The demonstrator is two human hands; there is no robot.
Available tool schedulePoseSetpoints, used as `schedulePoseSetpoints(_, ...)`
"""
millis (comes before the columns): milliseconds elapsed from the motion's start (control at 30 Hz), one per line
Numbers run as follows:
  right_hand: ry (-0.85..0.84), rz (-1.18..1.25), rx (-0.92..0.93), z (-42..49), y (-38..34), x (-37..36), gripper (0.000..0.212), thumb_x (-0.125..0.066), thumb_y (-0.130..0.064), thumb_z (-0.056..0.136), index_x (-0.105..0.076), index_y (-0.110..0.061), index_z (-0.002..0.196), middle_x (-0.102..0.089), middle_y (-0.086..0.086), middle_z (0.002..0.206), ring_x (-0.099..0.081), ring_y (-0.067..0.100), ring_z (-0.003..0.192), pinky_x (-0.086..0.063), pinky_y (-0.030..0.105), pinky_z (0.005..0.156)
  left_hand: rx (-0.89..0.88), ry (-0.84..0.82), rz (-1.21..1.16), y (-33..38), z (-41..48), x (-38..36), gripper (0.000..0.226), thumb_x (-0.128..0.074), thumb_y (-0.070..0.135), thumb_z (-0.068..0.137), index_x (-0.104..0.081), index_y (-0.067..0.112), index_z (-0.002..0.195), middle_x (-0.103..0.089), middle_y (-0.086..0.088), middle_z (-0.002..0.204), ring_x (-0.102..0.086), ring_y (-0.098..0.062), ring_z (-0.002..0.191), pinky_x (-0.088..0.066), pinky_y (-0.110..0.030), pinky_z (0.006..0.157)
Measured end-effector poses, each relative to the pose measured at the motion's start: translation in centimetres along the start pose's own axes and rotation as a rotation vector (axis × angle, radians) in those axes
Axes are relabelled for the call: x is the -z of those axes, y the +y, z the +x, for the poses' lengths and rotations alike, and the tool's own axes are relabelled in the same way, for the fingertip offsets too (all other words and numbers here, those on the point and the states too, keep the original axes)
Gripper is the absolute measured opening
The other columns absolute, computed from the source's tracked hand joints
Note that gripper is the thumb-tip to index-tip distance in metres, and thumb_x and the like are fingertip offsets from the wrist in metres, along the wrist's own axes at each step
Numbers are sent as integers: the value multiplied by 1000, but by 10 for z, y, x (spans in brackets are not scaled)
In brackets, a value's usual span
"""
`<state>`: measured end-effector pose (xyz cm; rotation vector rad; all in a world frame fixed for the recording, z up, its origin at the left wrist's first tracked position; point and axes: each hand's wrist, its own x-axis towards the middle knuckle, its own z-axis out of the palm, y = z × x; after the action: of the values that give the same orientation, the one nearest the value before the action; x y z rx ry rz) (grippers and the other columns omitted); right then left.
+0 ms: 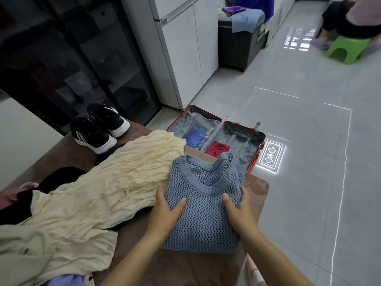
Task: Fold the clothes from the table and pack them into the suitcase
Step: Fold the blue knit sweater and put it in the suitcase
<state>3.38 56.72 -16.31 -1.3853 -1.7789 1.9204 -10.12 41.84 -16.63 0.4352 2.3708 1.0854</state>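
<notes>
So the left hand (165, 209) and right hand (239, 211) both have fingers curled round the edges of the folded blue knit sweater (204, 221) on the counter (256, 188) corner. There's a cream top (115, 182) touching its left side, and a red suitcase (241, 139) lying open on the floor beyond.

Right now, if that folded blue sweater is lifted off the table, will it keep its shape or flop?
Probably floppy: the blue sweater is open-mesh knit, so the fold would likely sag unless held at both sides, as the left hand and right hand grip it. Likely light: mostly holes. Unlikely to slip; the textured yarn gives grip.
</notes>
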Motion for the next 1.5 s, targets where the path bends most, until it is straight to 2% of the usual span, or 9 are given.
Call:
schedulePoseSetpoints(167, -90, 98, -334, 13, -6, 14, 57, -41, -53, 94, -50, -12, 132, -58, 9, 127, -56, 28, 111, -41, 44, 103, 81, 29, -90, 1, -9, -4, 61, -49, 35, 95, -23, 11, 144, -39, 1, 141, -43, -13, 122, -36, -28, 99)
schedulePoseSetpoints(267, -154, 50, -226, 7, -1, 20, 54, -43, -46, 96, -32, -24, 145, -45, 3, 141, -49, 25, 122, -37, 45, 107, -114, -9, -51, -2, -23, -9, 63, -43, 20, 99, -7, 21, 151, -11, 18, 151, -14, 7, 137, -15, -7, 106)
schedulePoseSetpoints(367, -135, -79, 99, 1, 5, 25, 71, -51, -26, 96, -6, -36, 150, -19, -10, 154, -27, 15, 140, -22, 37, 116, -255, 15, 12, -10, -30, -12, 55, -38, 20, 97, -18, 28, 147, -18, 23, 149, -15, 21, 132, -13, 1, 103)
schedulePoseSetpoints(500, -153, -202, 300, 1, 8, 28, 47, -47, -1, 95, -46, -22, 137, -41, -15, 134, -36, 11, 134, -24, 17, 105, -220, 10, 52, -15, -35, -16, 43, -37, 34, 94, -33, 43, 136, -42, 10, 135, -33, 11, 125, -27, -17, 110)
schedulePoseSetpoints(567, -135, -235, 303, 1, 9, 29, 41, -47, 1, 95, -57, -19, 129, -50, -15, 125, -44, 13, 129, -27, 16, 101, -183, -14, 27, -13, -38, -19, 46, -44, 36, 97, -31, 36, 141, -37, 10, 138, -30, -6, 135, -25, -30, 114)
schedulePoseSetpoints(667, -158, -236, 266, 1, 9, 37, 44, -55, -11, 93, -50, -25, 135, -47, -17, 130, -43, 9, 129, -29, 21, 105, -142, -46, -24, -5, -42, -24, 68, -58, 46, 84, -29, 31, 144, -34, 11, 137, -30, -6, 133, -25, -26, 108)
schedulePoseSetpoints(767, -274, -257, 190, 2, 8, 51, 75, -74, -26, 80, -36, -31, 144, -41, -17, 134, -43, 6, 123, -36, 29, 106, -126, -67, -6, 6, -47, -39, 76, -68, 40, 81, -27, 32, 144, -33, 10, 135, -32, -4, 130, -27, -22, 105)
schedulePoseSetpoints(1167, -300, -209, 238, 123, -20, 199, 66, -67, 9, 77, -54, -30, 129, -60, -12, 127, -58, 4, 115, -44, 32, 101, -121, -49, -105, 138, 8, -182, 71, -62, 38, 87, -17, 48, 141, -30, 7, 143, -32, -4, 135, -30, -21, 108)
schedulePoseSetpoints(1500, -392, -195, 112, 312, -57, 327, 61, -63, 15, 77, -56, -22, 125, -65, -9, 118, -63, 2, 104, -51, 11, 80, 51, -77, -83, 250, 147, -342, 76, -58, 43, 86, -17, 34, 149, -24, 7, 153, -21, -8, 141, -21, -20, 111)
